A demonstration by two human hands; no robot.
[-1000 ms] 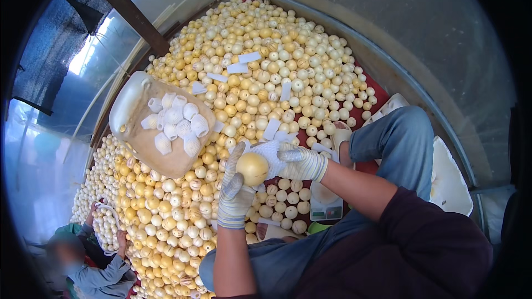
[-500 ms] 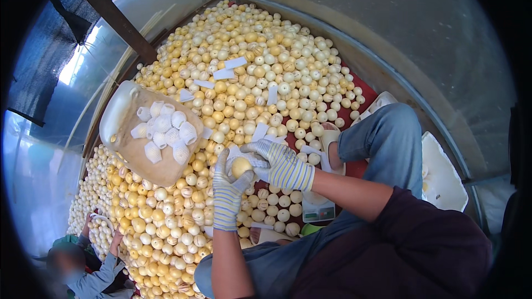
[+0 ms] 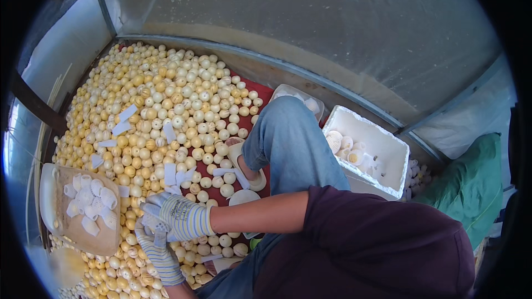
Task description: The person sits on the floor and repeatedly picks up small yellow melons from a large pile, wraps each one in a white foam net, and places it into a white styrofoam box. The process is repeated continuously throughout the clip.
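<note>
Over fruit (image 3: 151,113), right hand (image 3: 183,217) against left hand (image 3: 159,253), grip curled, palms hidden

Soft daylight enters through pale plastic sheeting (image 3: 72,41) at left, with faint shadows among the fruit (image 3: 178,122). Fisheye distortion bows the metal rail (image 3: 354,101); all 4 corners are black. A lower-left patch (image 3: 67,267) is blurred; the dark shirt (image 3: 360,243) shows little detail.
</note>
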